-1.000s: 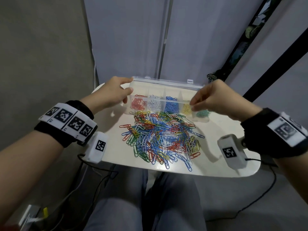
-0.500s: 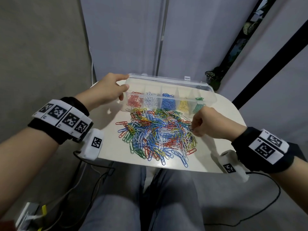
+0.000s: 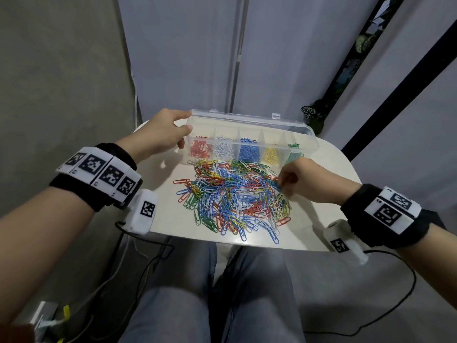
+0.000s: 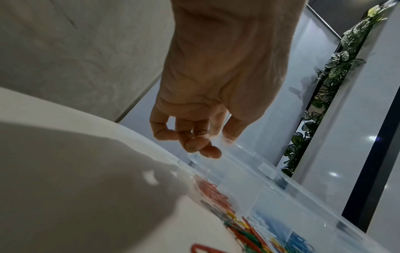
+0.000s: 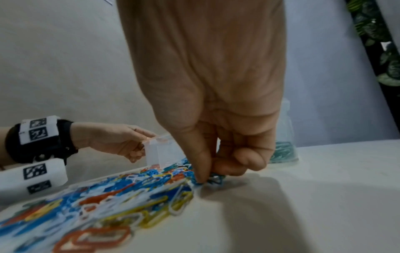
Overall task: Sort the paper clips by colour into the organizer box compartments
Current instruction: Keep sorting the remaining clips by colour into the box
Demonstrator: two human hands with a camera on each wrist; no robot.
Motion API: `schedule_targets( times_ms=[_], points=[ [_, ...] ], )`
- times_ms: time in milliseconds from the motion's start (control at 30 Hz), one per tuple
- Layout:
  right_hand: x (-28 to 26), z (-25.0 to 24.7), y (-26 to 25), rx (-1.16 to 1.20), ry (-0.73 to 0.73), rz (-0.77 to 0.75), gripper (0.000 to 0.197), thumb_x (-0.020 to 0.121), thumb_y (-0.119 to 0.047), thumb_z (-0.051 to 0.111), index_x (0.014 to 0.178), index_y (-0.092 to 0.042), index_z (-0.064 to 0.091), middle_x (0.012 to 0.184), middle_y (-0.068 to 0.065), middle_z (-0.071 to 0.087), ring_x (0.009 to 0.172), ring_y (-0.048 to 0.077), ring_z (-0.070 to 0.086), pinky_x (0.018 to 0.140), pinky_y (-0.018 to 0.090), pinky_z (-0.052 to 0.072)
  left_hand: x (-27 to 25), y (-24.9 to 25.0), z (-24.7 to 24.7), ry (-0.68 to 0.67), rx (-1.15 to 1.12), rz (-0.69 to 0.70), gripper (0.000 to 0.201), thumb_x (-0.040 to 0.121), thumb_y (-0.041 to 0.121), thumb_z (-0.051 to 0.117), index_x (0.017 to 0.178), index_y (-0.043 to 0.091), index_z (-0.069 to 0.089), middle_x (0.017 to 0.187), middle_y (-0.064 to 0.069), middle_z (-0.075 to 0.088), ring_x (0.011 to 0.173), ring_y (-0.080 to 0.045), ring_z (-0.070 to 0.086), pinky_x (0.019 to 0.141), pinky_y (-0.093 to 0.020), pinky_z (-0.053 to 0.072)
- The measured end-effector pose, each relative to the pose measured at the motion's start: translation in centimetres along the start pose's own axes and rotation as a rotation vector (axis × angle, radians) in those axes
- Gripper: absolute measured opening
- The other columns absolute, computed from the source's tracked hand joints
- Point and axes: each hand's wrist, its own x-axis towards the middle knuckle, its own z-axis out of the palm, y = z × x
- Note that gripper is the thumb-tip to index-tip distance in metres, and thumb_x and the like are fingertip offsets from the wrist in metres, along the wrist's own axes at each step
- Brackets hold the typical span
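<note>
Sorting well begun, most clips still loose on the counter (image 3: 170, 219).

The organizer box (image 3: 312, 134) stands open along the counter's far edge; its compartments hold red, white, blue, yellow and green clips in turn, each only partly filled. The mixed pile (image 3: 235, 196) covers the counter's middle, so the bulk of the work looks undone. The left hand (image 3: 162, 137) grips the box's left end; the right hand (image 5: 216, 137) has its fingers (image 5: 200, 164) closed, pinching a blue clip (image 5: 215, 179) at the pile's right edge.
</note>
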Motion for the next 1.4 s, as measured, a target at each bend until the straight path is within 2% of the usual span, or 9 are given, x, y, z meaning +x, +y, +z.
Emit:
schedule_targets(
  times_ms=[167,367,500,600,733,867,1033,1267,1400],
  points=[
    [0.7,0.5,-0.4,0.063,0.036,-0.059,0.016,0.076,0.005,0.067,0.075,-0.011,0.069,0.065,0.005,0.066,0.055,0.011,0.053,0.058,0.025,0.044,0.1,-0.1,-0.1,0.0,0.006,0.0,0.048,0.099,0.023,0.05,0.147,0.022,0.04,0.064,-0.006,0.063,0.056,-0.015,0.046,0.069,-0.031,0.04],
    [1.4,0.5,-0.6,-0.007,0.076,-0.008,0.021,0.072,0.001,0.073,0.087,-0.014,0.068,0.059,-0.008,0.055,0.053,0.006,0.046,0.052,0.018,0.035,0.2,-0.1,-0.2,0.0,0.026,0.007,0.049,0.099,0.025,0.052,0.146,0.023,0.04,0.066,-0.004,0.064,0.058,-0.012,0.047,0.071,-0.03,0.04],
    [1.5,0.5,-0.7,-0.015,0.065,-0.02,0.01,0.073,0.001,0.074,0.077,-0.008,0.072,0.058,-0.008,0.057,0.055,0.009,0.05,0.055,0.02,0.04,0.0,0.5,-0.4,0.038,0.137,0.021,0.052,0.097,0.032,0.055,0.146,0.022,0.042,0.083,-0.007,0.066,0.072,-0.017,0.053,0.075,-0.03,0.039],
    [1.4,0.3,-0.5,0.0,0.048,-0.033,0.004,0.076,-0.002,0.074,0.077,-0.005,0.073,0.06,-0.003,0.06,0.053,0.008,0.049,0.051,0.013,0.036,-0.5,1.1,-0.3,0.182,0.284,0.122,0.057,0.095,0.035,0.056,0.147,0.018,0.038,0.098,-0.007,0.062,0.092,-0.025,0.053,0.086,-0.035,0.041],
    [1.0,-0.6,-0.4,0.373,0.12,0.012,0.008,0.079,0.003,0.072,0.071,0.001,0.072,0.062,0.011,0.068,0.049,0.007,0.052,0.048,0.013,0.04,-2.2,2.9,0.4,0.291,0.16,0.377,0.047,0.09,0.031,0.062,0.134,0.016,0.054,0.095,0.001,0.056,0.08,-0.015,0.046,0.081,-0.03,0.04],
    [0.8,-0.7,-1.4,0.913,0.073,0.123,0.005,0.079,0.006,0.069,0.075,0.003,0.068,0.069,0.018,0.069,0.052,0.016,0.06,0.048,0.019,0.048,-4.5,5.2,2.2,0.067,-0.049,0.402,0.022,0.088,0.02,0.068,0.11,0.015,0.07,0.078,0.007,0.061,0.066,-0.009,0.051,0.059,-0.017,0.046],
    [1.1,-0.2,-2.8,1.194,0.015,0.178,0.01,0.077,0.006,0.068,0.081,-0.001,0.065,0.072,0.016,0.071,0.058,0.019,0.068,0.051,0.021,0.054,-4.9,5.4,5.2,-0.19,-0.076,0.273,0.019,0.081,0.017,0.077,0.099,0.011,0.074,0.081,-0.011,0.071,0.069,-0.012,0.06,0.069,-0.026,0.049],
    [1.4,1.2,-4.4,1.372,0.013,0.171,0.013,0.075,0.016,0.064,0.084,0.007,0.061,0.071,0.021,0.068,0.063,0.032,0.071,0.063,0.032,0.061,-5.3,4.8,6.7,-0.231,-0.173,0.169,0.016,0.079,0.009,0.078,0.089,0.0,0.068,0.072,-0.009,0.065,0.066,-0.015,0.057,0.066,-0.026,0.043],
    [1.4,1.6,-4.9,1.375,0.009,0.151,0.011,0.075,0.019,0.063,0.082,0.011,0.062,0.071,0.021,0.068,0.067,0.032,0.072,0.064,0.03,0.061,-5.3,4.3,6.4,-0.185,-0.254,0.157,0.008,0.081,0.004,0.074,0.079,-0.001,0.068,0.065,-0.007,0.062,0.057,-0.011,0.055,0.06,-0.023,0.044]
  ],
)
